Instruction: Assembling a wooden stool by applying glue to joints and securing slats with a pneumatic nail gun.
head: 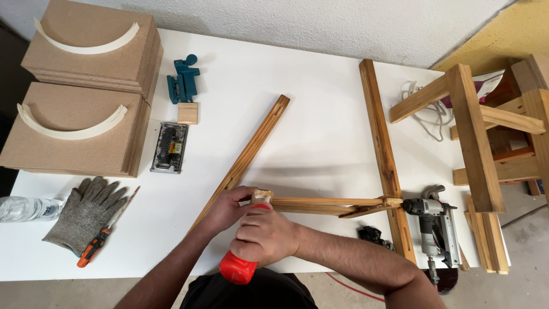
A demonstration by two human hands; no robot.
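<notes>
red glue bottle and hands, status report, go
Right hand grips red plastic glue bottle, nozzle on wooden slat end. Left hand steadies it. Nothing in the way.

Grey glove (86, 214), sander (170, 147), nail gun (434, 226), perhaps cork boards (86, 86).

Looking like a small woodworking workshop. Lying across a white worktable (320, 143): long wooden slats (382, 154), stacked particle-board panels (86, 91) with curved pale strips on top, a blue clamp (183, 83), a sanding block (170, 147) and a small wood offcut (187, 113). Resting at the table's right edge, a pneumatic nail gun (436, 226); beside it, a half-built wooden frame (486, 143). Sitting at the left, grey work gloves (86, 214) and orange-handled pliers (100, 240). Showing behind and below, rough plaster wall and bare concrete floor.
</notes>
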